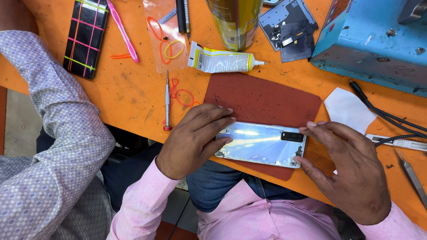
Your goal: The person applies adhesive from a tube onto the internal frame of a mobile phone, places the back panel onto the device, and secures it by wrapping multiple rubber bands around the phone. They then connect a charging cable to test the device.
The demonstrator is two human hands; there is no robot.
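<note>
A shiny silver phone (261, 145) lies back side up on a dark red mat (262, 100) at the near edge of the orange desk (133, 93). The phone is the thing to look from. Its long side runs left to right, with the black camera bump near its right end. The left hand (192, 138) sits at the phone's left end, with fingertips pressed on that end and the top edge. The right hand (353, 166) sits at the phone's right end, with finger and thumb spread and pinching that short end. Both hands touch it, so neither one is nearer. Behind the phone lie a white glue tube (221, 61) and a dark phone part (291, 27). To the phone's left stands out a thin screwdriver (167, 101) beside orange rubber bands (183, 95). A blue machine (376, 40) sits behind and to the right, cut off by the picture edge. Someone else's patterned sleeve (53, 133) fills the far left. The phone's underside is hidden.
</note>
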